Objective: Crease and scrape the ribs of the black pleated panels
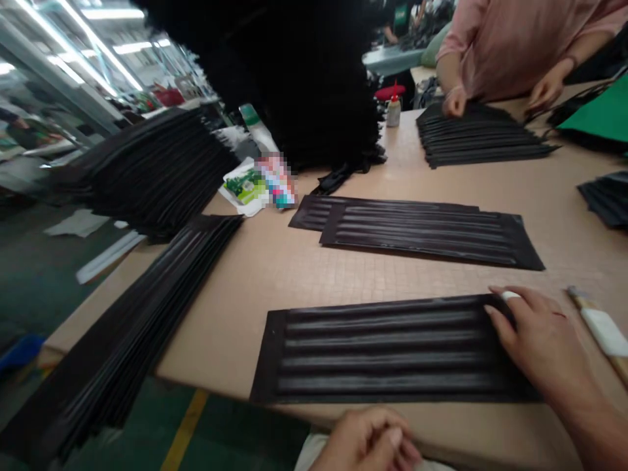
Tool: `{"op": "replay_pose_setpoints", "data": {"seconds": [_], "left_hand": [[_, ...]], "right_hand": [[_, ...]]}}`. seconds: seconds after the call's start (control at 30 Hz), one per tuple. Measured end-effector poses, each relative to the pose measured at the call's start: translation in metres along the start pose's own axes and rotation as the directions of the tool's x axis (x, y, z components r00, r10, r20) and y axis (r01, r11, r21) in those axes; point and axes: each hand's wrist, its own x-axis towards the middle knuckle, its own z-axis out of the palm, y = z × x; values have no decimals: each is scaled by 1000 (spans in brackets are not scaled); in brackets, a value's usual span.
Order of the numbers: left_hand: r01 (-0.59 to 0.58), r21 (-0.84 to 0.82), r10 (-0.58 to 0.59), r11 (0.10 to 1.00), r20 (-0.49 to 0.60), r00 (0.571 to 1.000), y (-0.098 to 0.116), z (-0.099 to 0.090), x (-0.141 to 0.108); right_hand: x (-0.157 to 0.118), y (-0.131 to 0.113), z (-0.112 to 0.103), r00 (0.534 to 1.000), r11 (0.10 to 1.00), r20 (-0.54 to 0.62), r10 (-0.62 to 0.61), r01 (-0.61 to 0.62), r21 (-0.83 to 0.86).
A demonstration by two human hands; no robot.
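Ribbed black panel [387, 350] lay flat before us, our right hand [537, 340] pressing open-palmed on its right end. Our left hand [370, 441] stayed off it, loosely curled and empty, so we judged smoothing underway; lifting it would need both hands.

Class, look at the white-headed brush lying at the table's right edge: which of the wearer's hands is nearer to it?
Right. The right hand rests on the near ridged black sheet, just left of the brush. The left hand sits curled at the table's near edge, farther away.

Bare forearms, sleeveless; white tape on one fingertip [510, 296].
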Motion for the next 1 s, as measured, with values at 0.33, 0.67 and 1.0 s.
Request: {"op": "replay_pose_setpoints", "data": {"seconds": [0.33,0.67,1.0], "left_hand": [[-104,965,734,242,-111,670,38,-49,70],[-113,987,735,118,-10,677,40,-43,86],[-14,989,772,149,-107,626,20,-122,38]], "right_hand": [[13,-176,21,964,938,141,-224,174,301],[21,-184,28,946,934,138,-293,252,251],[13,-101,19,953,951,147,-265,234,201]]}}
